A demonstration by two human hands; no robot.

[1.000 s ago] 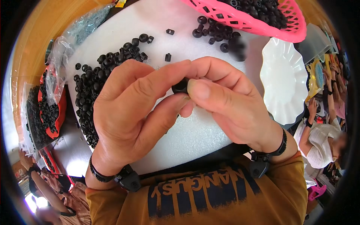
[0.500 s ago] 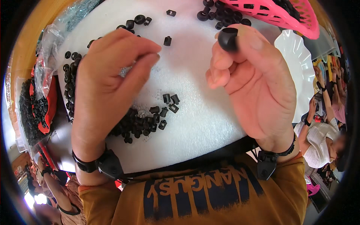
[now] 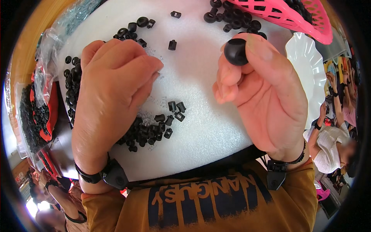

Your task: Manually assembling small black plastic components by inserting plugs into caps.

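Between thumb and forefinger, my right hand pinches a round, shiny black plastic piece, like a cord lock body, above the white sheet. My left hand hovers at the left with its fingertips pressed together; whatever they may hold is hidden. A pile of small black plunger-like pieces, several with square holes, lies on the sheet below and right of my left hand. More round black pieces sit to the left of that hand, partly covered by it. Beyond it is a small mixed cluster.
White foam sheeting covers the table. At the far right stand a pink lattice basket and round black pieces; a white wavy-edged tray is beside my right hand. Red bags of black parts lie left. Other people work at both sides.
My left hand has turned and closed its fingertips, drawing slightly down and toward me. My right hand has lowered slightly, still pinching the round black piece.
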